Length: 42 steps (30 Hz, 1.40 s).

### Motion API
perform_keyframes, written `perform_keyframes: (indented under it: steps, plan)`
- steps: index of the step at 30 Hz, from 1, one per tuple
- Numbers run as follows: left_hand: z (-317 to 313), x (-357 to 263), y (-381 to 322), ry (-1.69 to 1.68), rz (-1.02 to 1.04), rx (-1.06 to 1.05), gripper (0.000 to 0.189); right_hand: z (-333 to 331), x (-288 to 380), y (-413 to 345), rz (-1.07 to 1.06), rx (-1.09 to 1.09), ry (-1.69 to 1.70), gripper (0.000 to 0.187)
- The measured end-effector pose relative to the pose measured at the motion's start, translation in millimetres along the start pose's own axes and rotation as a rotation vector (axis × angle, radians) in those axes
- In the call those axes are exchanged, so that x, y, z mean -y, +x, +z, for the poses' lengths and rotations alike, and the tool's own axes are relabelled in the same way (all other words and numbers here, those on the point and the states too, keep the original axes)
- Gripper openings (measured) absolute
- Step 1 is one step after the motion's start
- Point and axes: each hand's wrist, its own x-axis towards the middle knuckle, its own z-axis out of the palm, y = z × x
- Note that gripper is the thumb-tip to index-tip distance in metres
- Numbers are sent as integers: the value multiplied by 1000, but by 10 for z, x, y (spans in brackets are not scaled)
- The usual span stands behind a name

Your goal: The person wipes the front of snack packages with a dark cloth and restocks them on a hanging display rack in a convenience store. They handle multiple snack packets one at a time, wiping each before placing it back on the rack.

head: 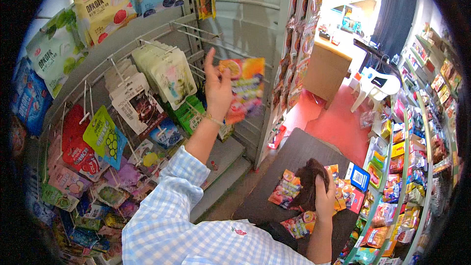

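Observation:
My left hand is raised in front of the wire display rack, with its thumb over the edge of a colourful fruit candy bag. The bag is a little blurred and hangs upright beside an empty hook. Over the dark table, my right hand grips a dark brown cloth. Similar candy bags lie around the cloth, one nearer to me and others partly behind my right hand.
Hanging sweet packets fill the rack on the left. Long strips of packets hang at its end. A card with a printed code stands at the table's right edge, beside stocked shelves. A white plastic chair stands farther back.

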Motion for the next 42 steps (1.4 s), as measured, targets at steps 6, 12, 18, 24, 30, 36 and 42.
perform_keyframes:
  steps: [6, 12, 18, 24, 30, 36, 42]
  plan:
    - [-230, 361, 607, 426, 42, -79, 20, -151, -90, -135, 90, 39, 107, 33]
    - [-285, 674, 839, 590, 124, -192, 29, -174, -222, -230, 123, 44, 76, 32]
    - [-343, 549, 881, 687, 27, -108, 33, -210, -249, -232, 125, 31, 130, 32]
    - [-437, 746, 989, 747, 82, -158, 35, -182, -197, -227, 125, 47, 124, 31]
    - [-496, 799, 1109, 686, 16, -186, 33, -235, -315, -221, 94, 44, 128, 32]
    - [-343, 811, 925, 555, -101, -271, 66, -238, -263, -225, 114, 40, 128, 32]
    - [-695, 1405, 1030, 614, -191, -269, 76, -202, -269, -250, 123, 56, 131, 32]
